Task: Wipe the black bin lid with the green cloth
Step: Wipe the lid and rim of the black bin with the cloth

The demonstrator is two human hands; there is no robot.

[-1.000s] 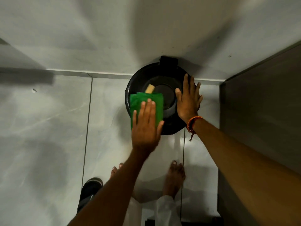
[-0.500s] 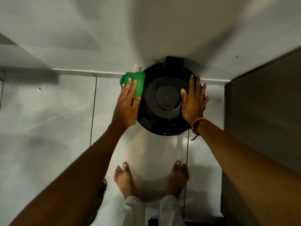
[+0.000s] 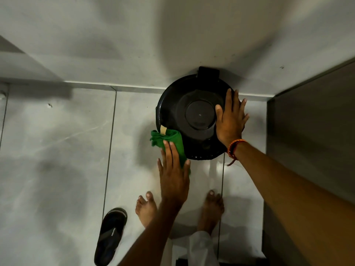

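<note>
A round black bin lid (image 3: 192, 116) with a raised centre disc sits on a bin against the wall. The green cloth (image 3: 170, 141) lies bunched on the lid's near-left rim, a small tan tag showing on it. My left hand (image 3: 173, 173) presses flat on the cloth's near end, fingers stretched out over it. My right hand (image 3: 231, 120) rests flat and spread on the lid's right side, a red thread band at the wrist. The bin body is hidden under the lid.
Grey tiled floor (image 3: 57, 150) meets a pale wall (image 3: 134, 45) behind the bin. A dark panel (image 3: 317, 131) stands to the right. A black sandal (image 3: 111, 235) lies on the floor by my bare feet (image 3: 146, 208).
My left hand has swept the cloth from the lid's front to its far-left rim, then back down to the near-left rim. My right hand has stayed on the lid's right side.
</note>
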